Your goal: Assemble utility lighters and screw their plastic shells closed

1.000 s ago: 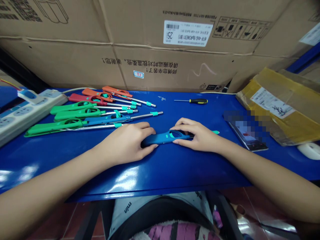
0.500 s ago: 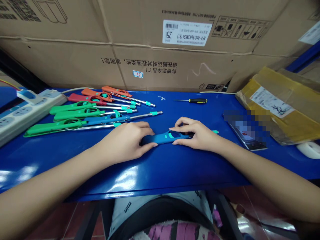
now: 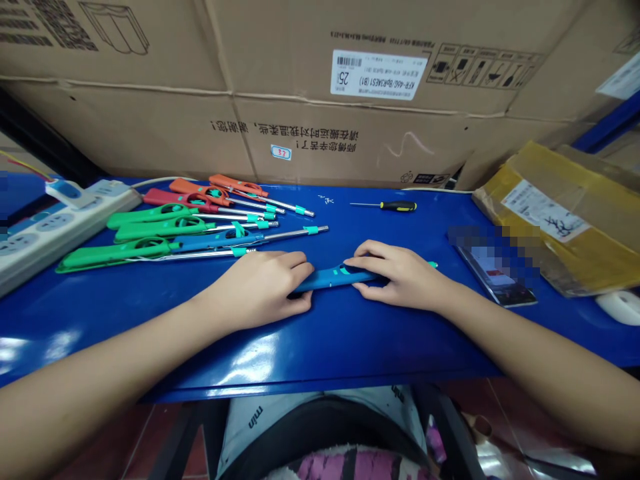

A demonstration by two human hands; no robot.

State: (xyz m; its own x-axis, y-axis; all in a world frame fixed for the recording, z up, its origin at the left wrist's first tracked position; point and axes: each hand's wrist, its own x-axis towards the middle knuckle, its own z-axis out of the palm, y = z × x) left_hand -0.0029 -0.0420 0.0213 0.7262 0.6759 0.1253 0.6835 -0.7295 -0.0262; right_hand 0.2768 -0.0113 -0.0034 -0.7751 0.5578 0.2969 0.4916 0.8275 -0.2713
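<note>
A blue long-necked lighter [image 3: 327, 278] lies crosswise on the blue table in front of me, handle to the left. My left hand [image 3: 273, 287] is closed round the handle's end, covering it. Over the trigger part, my right hand [image 3: 397, 273] grips the lighter between thumb and fingers and hides most of its metal tube. Only a green bit at the tube's tip shows beyond that hand. To the upper left lie several more lighters: green [image 3: 117, 255], another blue [image 3: 217, 239], red [image 3: 180, 199] and orange [image 3: 239, 185], their tubes pointing right with green pieces on them.
A screwdriver [image 3: 399, 206] lies towards the back, near small white scraps [image 3: 327, 199]. The left holds a power strip [image 3: 65, 217]. To the right are a phone [image 3: 493, 270], a taped parcel [image 3: 560, 220] and a white mouse [image 3: 620, 307]. A large cardboard box [image 3: 300, 120] stands behind.
My left hand has closed further round the handle's end, and the lighter looks slightly rolled between my hands. The whole view has shifted a little.
</note>
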